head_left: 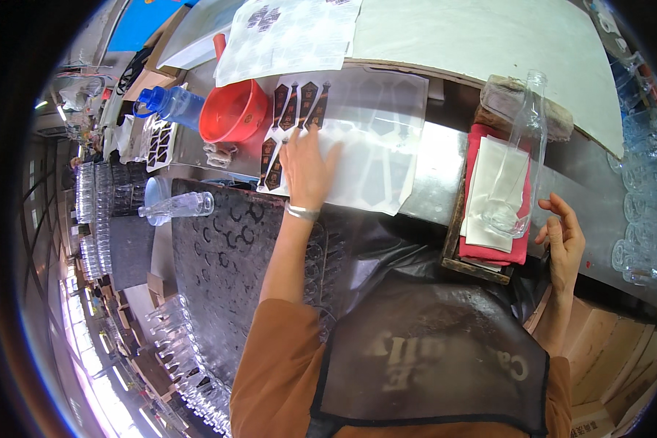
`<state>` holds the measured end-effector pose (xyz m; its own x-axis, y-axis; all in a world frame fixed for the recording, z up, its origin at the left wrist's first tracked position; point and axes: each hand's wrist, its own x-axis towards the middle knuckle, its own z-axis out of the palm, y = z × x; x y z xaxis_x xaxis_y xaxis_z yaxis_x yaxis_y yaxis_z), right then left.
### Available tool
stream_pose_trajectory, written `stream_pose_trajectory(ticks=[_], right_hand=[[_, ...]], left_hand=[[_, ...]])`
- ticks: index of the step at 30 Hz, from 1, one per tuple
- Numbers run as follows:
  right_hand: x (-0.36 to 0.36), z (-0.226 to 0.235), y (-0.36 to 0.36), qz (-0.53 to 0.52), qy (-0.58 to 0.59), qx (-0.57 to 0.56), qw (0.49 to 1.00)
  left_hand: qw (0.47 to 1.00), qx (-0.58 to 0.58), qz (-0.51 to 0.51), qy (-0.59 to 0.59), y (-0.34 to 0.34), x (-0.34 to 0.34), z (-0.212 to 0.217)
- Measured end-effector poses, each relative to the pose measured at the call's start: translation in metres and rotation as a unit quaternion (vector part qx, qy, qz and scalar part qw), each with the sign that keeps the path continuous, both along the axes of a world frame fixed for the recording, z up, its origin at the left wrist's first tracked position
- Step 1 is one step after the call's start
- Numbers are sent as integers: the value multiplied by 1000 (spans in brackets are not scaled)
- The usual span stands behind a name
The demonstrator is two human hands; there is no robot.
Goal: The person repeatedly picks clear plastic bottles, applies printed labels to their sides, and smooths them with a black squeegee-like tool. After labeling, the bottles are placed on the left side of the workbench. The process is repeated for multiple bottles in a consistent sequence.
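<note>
A glossy sheet of black, brown-patterned decals (309, 106) lies flat on the metal bench, with the decals along its left part and see-through backing on the right. My left hand (305, 169) rests on this sheet, its fingers stretched over the decals and its thumb apart. A clear glass bottle (518, 157) lies on a folded white cloth (482, 225), its neck pointing away from me. Beneath the white cloth is a red cloth (515, 250) in a shallow wooden tray (476, 269). Just right of the bottle's base, my right hand (564, 237) is raised with loosely bent fingers apart, holding nothing.
A red bowl (232, 111) and a blue water bottle (179, 106) stand at the back left. Another glass bottle (185, 205) lies beside the dark board (226, 292). A folded rag (555, 117) sits behind the tray. Many glass bottles (641, 219) line the right edge.
</note>
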<state>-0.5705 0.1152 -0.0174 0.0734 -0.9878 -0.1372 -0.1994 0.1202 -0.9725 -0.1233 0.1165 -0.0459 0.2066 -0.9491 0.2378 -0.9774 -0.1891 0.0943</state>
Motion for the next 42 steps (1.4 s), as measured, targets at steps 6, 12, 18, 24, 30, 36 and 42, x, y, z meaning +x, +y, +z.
stream_pose_trajectory(ticks=[6,12,18,24,30,36,42], right_hand=[[3,-4,-2,-8,27,-21,999],[11,1,-8,4,33,-43,999],[5,-2,-4,-15,39,-37,998],[-2,-7,-10,-27,42,-29,998],[5,-2,-12,-10,47,-57,997],[1,-8,-6,-16,67,-53,996],[4,-5,-4,-15,59,-49,997]], left_hand=[[989,7,-128,67,35,-7,5],[994,1,-95,45,-12,26,-12],[985,49,-149,72,14,-29,6],[972,103,-185,98,67,-28,26],[975,101,-182,75,67,-6,7],[973,102,-198,68,79,-3,3],[978,-9,-202,51,97,14,-31]])
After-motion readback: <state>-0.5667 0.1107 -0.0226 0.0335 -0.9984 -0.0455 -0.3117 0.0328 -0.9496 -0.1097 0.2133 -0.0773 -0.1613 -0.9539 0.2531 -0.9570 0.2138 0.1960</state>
